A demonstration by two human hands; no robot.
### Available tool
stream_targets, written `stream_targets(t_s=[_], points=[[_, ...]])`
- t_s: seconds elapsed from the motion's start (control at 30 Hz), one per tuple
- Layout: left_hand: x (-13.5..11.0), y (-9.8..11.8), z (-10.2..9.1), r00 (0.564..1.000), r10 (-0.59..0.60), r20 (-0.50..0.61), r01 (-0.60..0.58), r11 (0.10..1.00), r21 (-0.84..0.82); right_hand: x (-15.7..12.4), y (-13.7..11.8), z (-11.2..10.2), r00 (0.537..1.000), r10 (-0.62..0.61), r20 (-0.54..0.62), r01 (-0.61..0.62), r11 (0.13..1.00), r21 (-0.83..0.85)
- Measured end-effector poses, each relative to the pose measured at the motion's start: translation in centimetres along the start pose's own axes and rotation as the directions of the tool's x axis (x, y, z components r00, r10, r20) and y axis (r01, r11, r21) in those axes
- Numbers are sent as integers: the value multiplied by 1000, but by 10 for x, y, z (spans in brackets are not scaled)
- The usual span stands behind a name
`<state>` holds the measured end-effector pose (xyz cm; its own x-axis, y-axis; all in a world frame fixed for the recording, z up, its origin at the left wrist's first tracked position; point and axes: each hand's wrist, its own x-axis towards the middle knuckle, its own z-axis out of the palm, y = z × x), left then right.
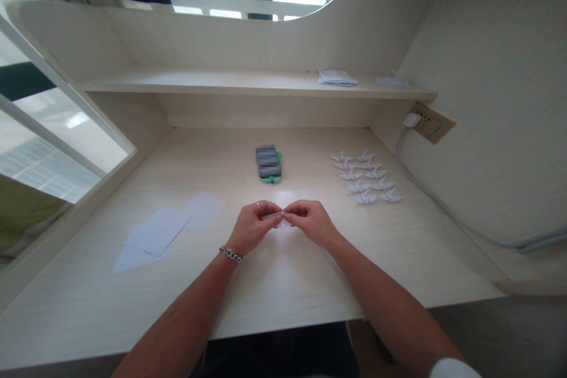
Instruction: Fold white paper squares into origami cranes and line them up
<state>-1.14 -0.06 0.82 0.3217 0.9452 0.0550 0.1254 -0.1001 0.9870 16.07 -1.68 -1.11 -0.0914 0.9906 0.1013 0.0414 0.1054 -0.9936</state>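
Observation:
Both hands meet over the middle of the pale wooden desk (283,283). My left hand (257,225), with a ring and a chain bracelet, pinches one end of a small folded white paper piece (280,217). My right hand (310,221) pinches its other end. The fingers of both are closed on the paper, which is mostly hidden between them. Right of the hands, several folded white paper cranes (367,177) lie in rows on the desk.
Loose white paper sheets (163,230) lie at the left. A green-edged phone (269,163) lies behind the hands. A shelf (248,82) holds folded papers (336,77). A wall socket (427,122) with a grey cable (443,204) is on the right wall.

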Motion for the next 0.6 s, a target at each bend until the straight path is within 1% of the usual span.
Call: stream_targets(t_s=[0.1, 0.27, 0.33, 0.43, 0.5, 0.6], points=[[-1, 3, -1, 1000, -19, 15, 20, 999, -48, -2, -3, 2, 1000, 1, 0, -1, 999, 38], [-1, 6, 0, 1000, -17, -16, 15, 993, -118, -5, -9, 5, 997, -37, -63, 43, 995, 94], [-2, 6, 1, 999, 8, -33, -10, 996, -89, -4, -11, 3, 999, -19, -42, 24, 994, 106], [-3, 6, 1, 996, 79, -45, -78, 996, 32, -1, -11, 0, 998, 62, 10, -62, 986, 157], [-4, 5, 1, 993, 116, -32, -112, 988, 105, 1, -9, -2, 995, 100, 15, -101, 979, 176], [-5, 4, 1, 993, 114, -18, -111, 985, 129, 1, -8, -4, 996, 84, 28, -87, 989, 122]])
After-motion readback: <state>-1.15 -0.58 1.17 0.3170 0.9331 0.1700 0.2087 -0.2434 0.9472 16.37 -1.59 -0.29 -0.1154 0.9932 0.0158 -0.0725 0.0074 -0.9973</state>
